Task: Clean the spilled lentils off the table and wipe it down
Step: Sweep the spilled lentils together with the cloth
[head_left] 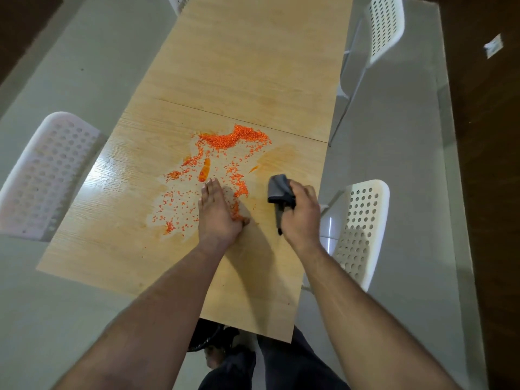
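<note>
A long wooden table (253, 66) is seen from above, running from the bottom middle of the frame up to the top. Orange lentils (233, 137) are spilled on it in the middle of the frame. The thickest heap is at the top of the spill, and loose ones are scattered down and to the left. A wet patch (284, 159) is seen around and to the right of the lentils.

The left hand (218, 212) is laid on the table in the middle of the spill. Its fingers are straight and held together, pointing up the frame. The side of the hand is pressed to the wood, and some lentils are bunched against its right edge.

The right hand (299, 209) is held just to the right of the left hand, near the table's right edge. A gray cloth (280, 190) is gripped in its curled fingers. The cloth is bunched up, and one end hangs down. Whether the cloth touches the table cannot be told.

White chairs with round holes are placed around the table. One chair (47, 175) is at the left, one (363, 229) at the right near the cloth, and one (385, 26) at the upper right. The person's dark trousers (281, 370) are seen at the bottom, below the table's end.
</note>
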